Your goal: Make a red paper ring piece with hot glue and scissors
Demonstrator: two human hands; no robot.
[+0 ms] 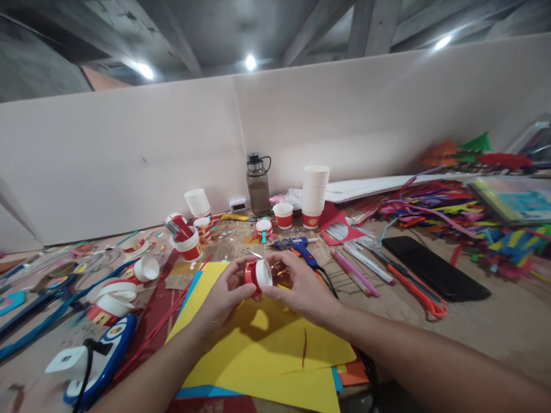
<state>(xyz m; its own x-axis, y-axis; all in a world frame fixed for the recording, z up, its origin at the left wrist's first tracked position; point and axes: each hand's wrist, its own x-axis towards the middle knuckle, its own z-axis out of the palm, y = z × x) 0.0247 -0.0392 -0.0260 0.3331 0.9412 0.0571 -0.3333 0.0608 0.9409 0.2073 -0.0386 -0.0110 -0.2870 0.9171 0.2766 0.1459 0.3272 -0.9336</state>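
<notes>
Over a stack of yellow paper sheets [267, 355], a short red and white piece of paper cup [263, 274] is held between my two hands, its white side turned to the right. My left hand [228, 289] closes round its left side, with the thumb on the front. From the right, my right hand [297, 284] has its thumb against the cup's lower edge and its fingers curled behind. A thin silver pointed tip [256, 254] sticks up behind the cup; the rest of that tool is hidden. A blue glue gun [297, 245] lies just beyond my right hand.
A stack of paper cups [315, 195] and a dark bottle [258, 189] stand at the back. Cut cup pieces [111, 307] and a blue-white power strip [105, 355] are left. Right lie pens [355, 272], orange-handled scissors [419, 295], a black phone [434, 267] and colourful strips [451, 206].
</notes>
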